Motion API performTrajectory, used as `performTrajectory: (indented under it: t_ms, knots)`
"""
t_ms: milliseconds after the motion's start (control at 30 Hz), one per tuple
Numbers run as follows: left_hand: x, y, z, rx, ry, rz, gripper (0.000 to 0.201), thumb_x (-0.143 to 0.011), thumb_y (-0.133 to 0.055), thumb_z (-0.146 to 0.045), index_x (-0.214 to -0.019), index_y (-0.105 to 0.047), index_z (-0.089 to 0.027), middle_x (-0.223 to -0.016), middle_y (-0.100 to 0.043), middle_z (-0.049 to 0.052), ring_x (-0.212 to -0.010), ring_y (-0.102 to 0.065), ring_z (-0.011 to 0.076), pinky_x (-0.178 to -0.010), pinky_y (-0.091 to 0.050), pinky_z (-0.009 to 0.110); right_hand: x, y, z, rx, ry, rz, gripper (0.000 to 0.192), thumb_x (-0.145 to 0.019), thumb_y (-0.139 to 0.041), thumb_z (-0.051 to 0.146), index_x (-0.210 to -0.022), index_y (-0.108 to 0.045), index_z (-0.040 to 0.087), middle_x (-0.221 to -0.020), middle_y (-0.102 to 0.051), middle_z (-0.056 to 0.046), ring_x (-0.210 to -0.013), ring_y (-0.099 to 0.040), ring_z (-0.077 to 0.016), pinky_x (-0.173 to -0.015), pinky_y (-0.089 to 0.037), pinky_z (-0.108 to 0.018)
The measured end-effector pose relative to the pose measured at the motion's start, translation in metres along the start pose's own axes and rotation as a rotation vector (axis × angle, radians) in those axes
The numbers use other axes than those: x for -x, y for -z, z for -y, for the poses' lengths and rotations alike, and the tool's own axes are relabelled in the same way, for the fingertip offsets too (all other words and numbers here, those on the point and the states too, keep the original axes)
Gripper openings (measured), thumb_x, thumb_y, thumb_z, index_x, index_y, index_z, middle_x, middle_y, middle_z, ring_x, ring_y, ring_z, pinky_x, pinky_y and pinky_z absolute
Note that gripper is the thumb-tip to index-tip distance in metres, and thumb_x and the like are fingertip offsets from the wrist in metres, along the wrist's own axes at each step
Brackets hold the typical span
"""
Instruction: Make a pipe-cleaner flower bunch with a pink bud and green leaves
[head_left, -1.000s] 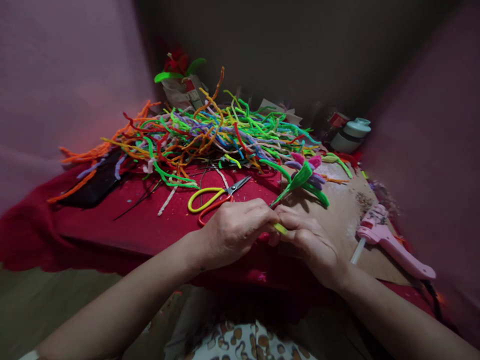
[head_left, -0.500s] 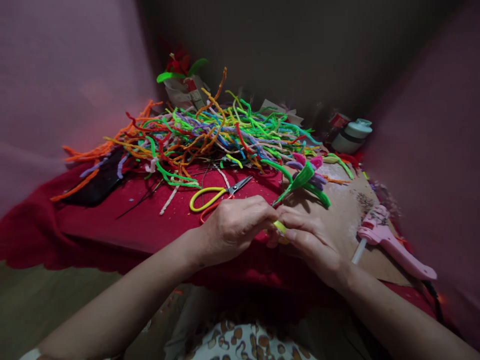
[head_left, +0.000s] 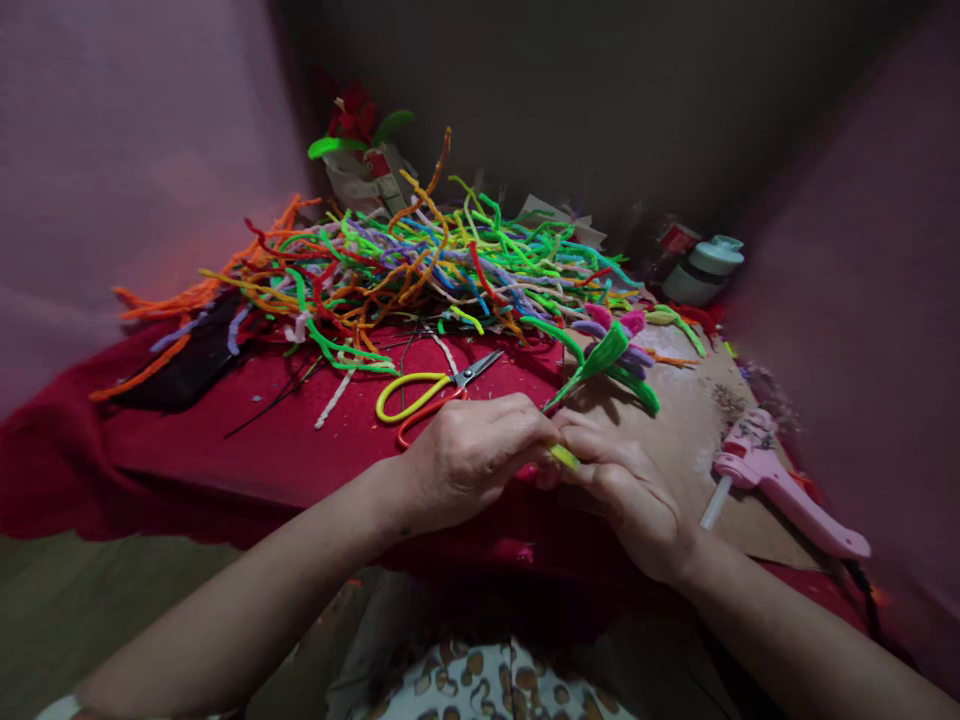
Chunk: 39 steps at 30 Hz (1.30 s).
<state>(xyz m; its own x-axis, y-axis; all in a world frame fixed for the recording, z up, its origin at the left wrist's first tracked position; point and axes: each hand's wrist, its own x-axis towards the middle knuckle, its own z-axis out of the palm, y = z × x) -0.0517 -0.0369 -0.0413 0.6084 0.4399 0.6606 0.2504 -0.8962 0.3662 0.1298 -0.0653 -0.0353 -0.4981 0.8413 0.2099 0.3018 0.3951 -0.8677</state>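
Observation:
My left hand [head_left: 487, 445] is closed, its fingertips pinching the lower stem of a pipe cleaner flower [head_left: 604, 355] with green leaves and pink and purple petals. The flower tilts away to the right above my fingers. My right hand [head_left: 630, 485] is closed against the left one, thumb and fingers gripping a short yellow strip [head_left: 564, 457] at the stem's base. Most of the strip is hidden by the fingers. Just beyond my left hand lie scissors [head_left: 442, 390] with yellow and red handles.
A big heap of coloured pipe cleaners [head_left: 420, 260] spreads across the back of the red cloth [head_left: 225, 465]. On the right, a pink glue gun [head_left: 787, 485] rests on a cardboard sheet [head_left: 675, 410]. Behind stands a pale bottle [head_left: 705, 270]; a dark flat object [head_left: 176, 375] lies left.
The fingers of my right hand have curled in closer to the left, and the yellow strip has turned and shows less. The flower stays nearly in place.

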Motion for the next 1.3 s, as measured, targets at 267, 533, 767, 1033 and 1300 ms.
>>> performTrajectory:
  t_ms: [267,533,767,1033,1300]
  knots:
    - [0.0006,0.0013,0.0001,-0.004,-0.017,-0.004,0.010,-0.085,-0.048,-0.010,-0.090,-0.057,-0.011,-0.076,-0.061,0.005,-0.071,-0.055,0.0100,-0.065,-0.042,0.019,0.0015,-0.0004,0.0000,-0.079,0.011,0.004,0.020,-0.075,-0.035,0.015,-0.072,-0.055,0.014,-0.076,-0.045,-0.005,-0.076,-0.048,-0.0191,-0.068,-0.035,-0.034]
    - [-0.0005,0.0027,0.0008,0.064,0.008,-0.051,0.009,-0.086,-0.049,-0.014,-0.089,-0.058,-0.014,-0.075,-0.063,0.004,-0.068,-0.057,0.0097,-0.064,-0.045,0.019,0.0012,-0.0017,-0.0015,-0.083,0.037,-0.018,0.022,-0.082,-0.037,0.019,-0.066,-0.050,0.016,-0.078,-0.050,-0.005,-0.075,-0.049,-0.0169,-0.068,-0.035,-0.032]
    - [0.0006,0.0012,0.0004,0.072,0.019,-0.042,0.009,-0.085,-0.049,-0.012,-0.088,-0.058,-0.012,-0.075,-0.063,0.005,-0.070,-0.058,0.0100,-0.066,-0.045,0.019,0.0005,-0.0022,-0.0005,-0.049,0.035,0.004,0.024,-0.080,-0.032,0.016,-0.070,-0.053,0.015,-0.076,-0.049,-0.005,-0.074,-0.047,-0.0171,-0.068,-0.034,-0.032]
    - [0.0006,-0.0003,0.0010,0.036,-0.021,-0.015,0.012,-0.087,-0.046,-0.012,-0.091,-0.057,-0.013,-0.075,-0.062,0.004,-0.071,-0.056,0.0094,-0.066,-0.044,0.018,0.0012,-0.0009,0.0019,0.028,0.045,0.006,0.023,-0.079,-0.032,0.017,-0.073,-0.054,0.014,-0.078,-0.048,-0.006,-0.074,-0.048,-0.0185,-0.068,-0.035,-0.034]
    - [0.0004,0.0036,0.0001,0.062,0.060,-0.033,0.010,-0.086,-0.050,-0.015,-0.088,-0.060,-0.013,-0.074,-0.063,0.003,-0.068,-0.058,0.0089,-0.063,-0.044,0.018,0.0018,-0.0006,0.0013,-0.052,0.070,-0.020,0.016,-0.074,-0.035,0.012,-0.064,-0.048,0.017,-0.073,-0.046,-0.004,-0.072,-0.047,-0.0172,-0.068,-0.037,-0.033]
